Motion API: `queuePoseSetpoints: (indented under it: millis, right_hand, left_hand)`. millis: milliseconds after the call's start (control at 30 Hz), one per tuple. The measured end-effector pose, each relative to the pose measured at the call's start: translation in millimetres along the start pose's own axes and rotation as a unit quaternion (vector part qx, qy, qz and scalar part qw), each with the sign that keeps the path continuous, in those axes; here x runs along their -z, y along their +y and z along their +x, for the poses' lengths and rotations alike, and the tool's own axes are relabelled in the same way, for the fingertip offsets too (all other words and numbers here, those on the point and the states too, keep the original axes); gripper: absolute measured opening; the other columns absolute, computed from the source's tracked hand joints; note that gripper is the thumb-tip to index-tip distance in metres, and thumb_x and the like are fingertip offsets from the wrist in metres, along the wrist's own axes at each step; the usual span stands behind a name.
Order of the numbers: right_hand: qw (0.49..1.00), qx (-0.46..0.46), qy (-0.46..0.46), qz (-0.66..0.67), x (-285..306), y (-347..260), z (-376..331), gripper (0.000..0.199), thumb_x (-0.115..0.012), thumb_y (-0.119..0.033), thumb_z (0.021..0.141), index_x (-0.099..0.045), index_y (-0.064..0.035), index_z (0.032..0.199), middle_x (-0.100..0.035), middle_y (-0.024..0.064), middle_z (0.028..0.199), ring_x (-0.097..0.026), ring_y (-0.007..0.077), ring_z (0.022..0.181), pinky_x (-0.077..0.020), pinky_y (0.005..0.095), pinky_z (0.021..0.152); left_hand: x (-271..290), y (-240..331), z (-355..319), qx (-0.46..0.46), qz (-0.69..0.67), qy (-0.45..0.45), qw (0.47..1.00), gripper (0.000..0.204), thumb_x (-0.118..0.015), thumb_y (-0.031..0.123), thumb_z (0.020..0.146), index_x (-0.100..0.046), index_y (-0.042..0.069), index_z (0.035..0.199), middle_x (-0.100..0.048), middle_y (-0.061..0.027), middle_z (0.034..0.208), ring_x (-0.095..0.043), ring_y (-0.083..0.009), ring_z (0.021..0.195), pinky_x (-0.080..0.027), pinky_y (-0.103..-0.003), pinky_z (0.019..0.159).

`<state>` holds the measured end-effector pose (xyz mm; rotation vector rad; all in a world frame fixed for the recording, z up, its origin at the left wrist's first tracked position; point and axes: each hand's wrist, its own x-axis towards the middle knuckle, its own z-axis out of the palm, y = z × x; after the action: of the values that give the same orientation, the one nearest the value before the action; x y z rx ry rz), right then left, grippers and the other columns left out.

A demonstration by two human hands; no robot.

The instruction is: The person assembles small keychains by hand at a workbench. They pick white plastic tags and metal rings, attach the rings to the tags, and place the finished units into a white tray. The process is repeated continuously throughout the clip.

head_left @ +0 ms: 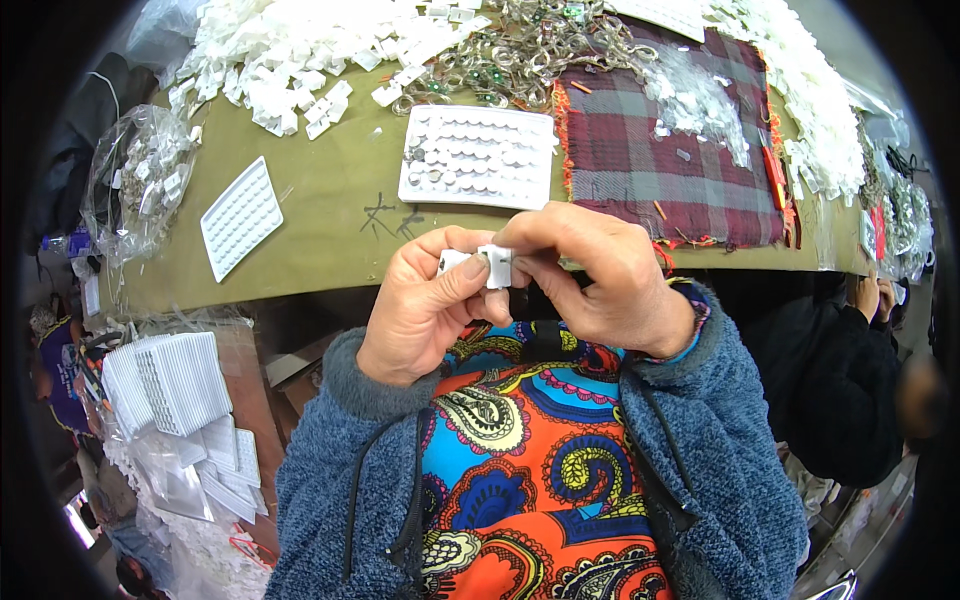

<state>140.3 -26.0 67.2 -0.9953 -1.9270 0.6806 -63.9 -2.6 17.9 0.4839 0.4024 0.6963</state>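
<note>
- Left hand (425,305) & right hand (590,275) both pinched on a small white square plastic clip (487,266), held just off the near edge of the olive-green cloth table (330,190).
- Beyond the clip: white dimpled plastic tray (478,157), partly filled.
- Right of the tray: red plaid cloth (650,150); left: a smaller white tray (241,216).
- Bare cloth btw. tray & edge.

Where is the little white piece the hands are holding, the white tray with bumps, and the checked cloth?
small white piece (494,266), head view, on its front face between the fingers.
white tray (478,156), head view, on its middle rows.
checked cloth (640,160), head view, on a bare part near the middle.
</note>
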Motion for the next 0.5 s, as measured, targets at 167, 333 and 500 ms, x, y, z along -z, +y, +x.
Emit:
queuePoseSetpoints:
  millis: [167, 333, 500]
  right_hand:
    - [0.991, 0.046, -0.105, -0.073, 6, -4, 3, 0.035, -0.063, 0.004, 0.071, -0.063, 0.0015, 0.106, -0.063, 0.0126, 0.081, -0.064, 0.0345, 0.075, -0.0526, 0.0413, 0.068]
    - [0.988, -0.15, 0.027, 0.023, -16, -9, -2, 0.016, -0.066, 0.006, 0.088, -0.064, 0.0039, 0.104, -0.067, 0.0122, 0.081, -0.069, 0.0184, 0.072, -0.055, 0.0297, 0.065]
    - [0.984, -0.173, 0.01, 0.026, -24, -8, 5, 0.006, -0.061, 0.009, 0.089, -0.062, 0.0042, 0.093, -0.063, 0.0081, 0.079, -0.064, 0.0129, 0.068, -0.0525, 0.0264, 0.061]
  left_hand:
    - [-7, -7, -3, -0.021, 0.137, 0.065, 0.988, 0.019, -0.064, 0.009, 0.097, -0.063, -0.002, 0.112, -0.071, -0.0134, 0.093, -0.07, -0.0161, 0.072, -0.059, -0.027, 0.067]
    - [-1, -1, -6, -0.038, 0.067, 0.078, 0.994, 0.02, -0.063, 0.007, 0.097, -0.063, -0.003, 0.114, -0.072, -0.0131, 0.092, -0.071, -0.0168, 0.072, -0.059, -0.028, 0.067]
    - [5, 8, -9, -0.033, 0.042, 0.076, 0.996, 0.02, -0.063, 0.007, 0.097, -0.063, -0.003, 0.114, -0.071, -0.013, 0.095, -0.07, -0.0166, 0.073, -0.059, -0.029, 0.068]
